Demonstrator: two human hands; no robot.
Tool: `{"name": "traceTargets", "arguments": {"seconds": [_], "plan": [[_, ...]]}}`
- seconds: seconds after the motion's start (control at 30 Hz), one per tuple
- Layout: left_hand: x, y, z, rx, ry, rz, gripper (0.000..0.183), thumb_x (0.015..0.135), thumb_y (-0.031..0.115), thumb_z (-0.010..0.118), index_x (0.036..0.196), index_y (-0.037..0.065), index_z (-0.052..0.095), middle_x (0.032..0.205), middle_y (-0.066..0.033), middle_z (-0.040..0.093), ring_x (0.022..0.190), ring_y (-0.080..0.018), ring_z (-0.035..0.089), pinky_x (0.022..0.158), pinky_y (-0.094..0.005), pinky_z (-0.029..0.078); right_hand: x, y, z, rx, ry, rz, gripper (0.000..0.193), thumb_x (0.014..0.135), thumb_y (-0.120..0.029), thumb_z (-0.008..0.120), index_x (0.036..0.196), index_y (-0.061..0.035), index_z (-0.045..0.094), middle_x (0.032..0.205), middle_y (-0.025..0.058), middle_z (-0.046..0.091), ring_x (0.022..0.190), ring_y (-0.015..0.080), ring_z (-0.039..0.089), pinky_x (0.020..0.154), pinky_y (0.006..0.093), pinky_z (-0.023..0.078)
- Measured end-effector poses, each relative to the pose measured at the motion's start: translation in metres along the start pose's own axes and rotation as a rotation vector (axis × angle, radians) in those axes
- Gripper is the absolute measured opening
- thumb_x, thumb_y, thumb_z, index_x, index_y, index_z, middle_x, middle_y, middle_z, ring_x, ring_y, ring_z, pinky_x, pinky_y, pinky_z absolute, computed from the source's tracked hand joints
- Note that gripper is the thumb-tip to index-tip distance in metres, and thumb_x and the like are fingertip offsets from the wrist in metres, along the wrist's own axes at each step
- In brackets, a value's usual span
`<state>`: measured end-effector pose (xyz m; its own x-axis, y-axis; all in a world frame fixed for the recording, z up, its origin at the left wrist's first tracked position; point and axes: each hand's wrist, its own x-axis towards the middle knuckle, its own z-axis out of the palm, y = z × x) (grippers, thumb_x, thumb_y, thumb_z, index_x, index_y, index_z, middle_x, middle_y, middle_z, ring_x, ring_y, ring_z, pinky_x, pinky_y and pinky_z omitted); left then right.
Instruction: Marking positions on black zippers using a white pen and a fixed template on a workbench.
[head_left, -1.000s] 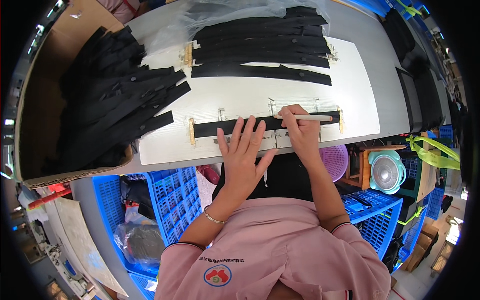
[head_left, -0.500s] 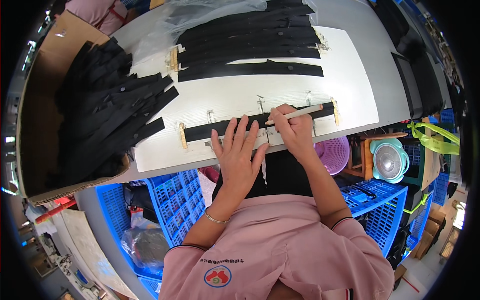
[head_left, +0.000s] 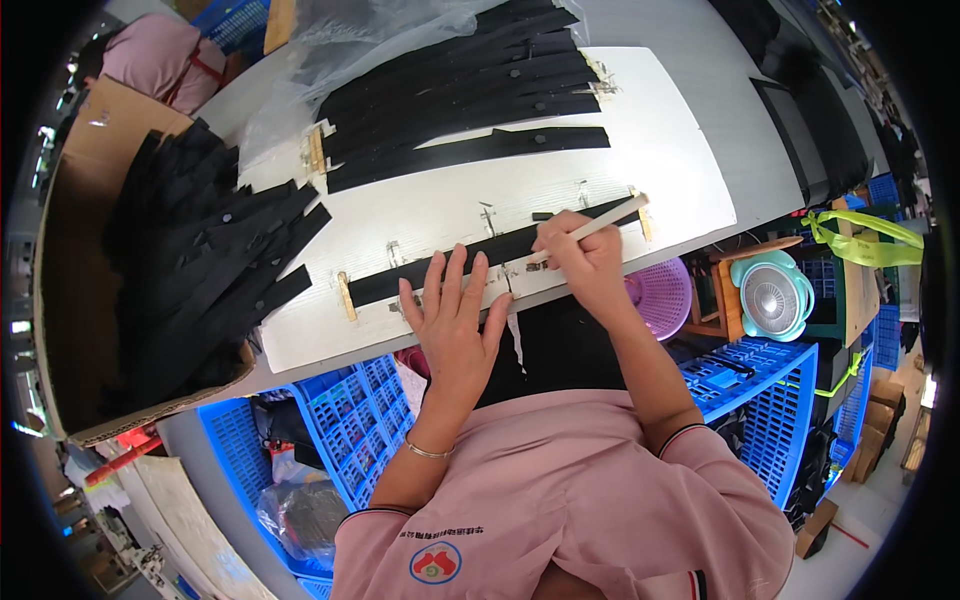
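A black fabric strip (head_left: 385, 281) lies across the near part of a white board (head_left: 660, 140), between two yellowish end marks. My left hand (head_left: 452, 325) rests flat on the strip's left half, fingers spread and pressing on it. My right hand (head_left: 588, 262) is closed around a pale pencil (head_left: 612, 217), which slants up to the right over the strip's right half. Its writing tip is hidden behind my fingers. A short dark piece (head_left: 541, 216) shows at the strip's far edge beside my right hand; I cannot tell what it is.
Several black strips (head_left: 470, 85) with small round dots lie farther up the board, under clear plastic. A cardboard box (head_left: 75, 200) full of black strips stands at left. Below the table edge are blue crates (head_left: 335, 430), a purple basket (head_left: 665, 300) and a turquoise fan (head_left: 772, 295).
The view has shifted, so the board appears farther left. My right hand with the pencil has moved slightly right along the strip. My left hand keeps its place on it.
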<state>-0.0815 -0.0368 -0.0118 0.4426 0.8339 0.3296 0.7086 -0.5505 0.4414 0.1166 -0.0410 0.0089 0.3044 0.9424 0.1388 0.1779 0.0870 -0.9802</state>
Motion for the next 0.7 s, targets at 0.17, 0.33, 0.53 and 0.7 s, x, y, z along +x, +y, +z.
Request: {"name": "traceTargets", "arguments": {"seconds": [0.17, 0.33, 0.53, 0.7], "plan": [[0.0, 0.001, -0.001, -0.008, -0.017, -0.001, 0.052, 0.093, 0.028, 0.076, 0.141, 0.011, 0.064, 0.153, -0.0112, 0.054, 0.147, -0.0324, 0.041, 0.124, -0.0582, 0.013, 0.013, 0.002, -0.056, 0.076, 0.234, 0.018, 0.027, 0.102, -0.014, 0.062, 0.084, 0.0036, 0.071, 0.077, 0.0014, 0.068, 0.068, 0.0069, 0.058, 0.06, 0.0242, 0.042], [0.001, 0.004, 0.001, -0.023, -0.007, -0.03, 0.05, 0.094, 0.028, 0.076, 0.138, 0.008, 0.065, 0.151, -0.0119, 0.056, 0.145, -0.0338, 0.043, 0.123, -0.0604, 0.013, 0.016, 0.02, -0.074, -0.055, 0.17, 0.107, 0.026, 0.103, -0.014, 0.062, 0.085, 0.0038, 0.071, 0.078, 0.002, 0.068, 0.069, 0.0056, 0.056, 0.062, 0.0226, 0.042], [0.035, 0.039, 0.021, -0.179, 0.029, 0.057, 0.041, 0.092, 0.02, 0.076, 0.13, 0.006, 0.069, 0.143, -0.0108, 0.061, 0.14, -0.032, 0.049, 0.122, -0.0578, 0.019, 0.016, 0.027, -0.07, -0.089, 0.177, 0.001, 0.025, 0.105, -0.015, 0.061, 0.088, 0.0011, 0.073, 0.076, 0.0004, 0.064, 0.066, 0.0041, 0.053, 0.059, 0.0217, 0.039], [0.072, 0.063, 0.052, -0.257, 0.056, 0.171, 0.024, 0.09, 0.017, 0.075, 0.113, 0.008, 0.075, 0.128, -0.0083, 0.069, 0.125, -0.0278, 0.058, 0.121, -0.0529, 0.026, 0.017, 0.028, -0.071, -0.057, 0.179, 0.012, 0.023, 0.101, -0.012, 0.063, 0.089, 0.0057, 0.071, 0.078, 0.0028, 0.07, 0.067, 0.0062, 0.059, 0.06, 0.0244, 0.046]]}}
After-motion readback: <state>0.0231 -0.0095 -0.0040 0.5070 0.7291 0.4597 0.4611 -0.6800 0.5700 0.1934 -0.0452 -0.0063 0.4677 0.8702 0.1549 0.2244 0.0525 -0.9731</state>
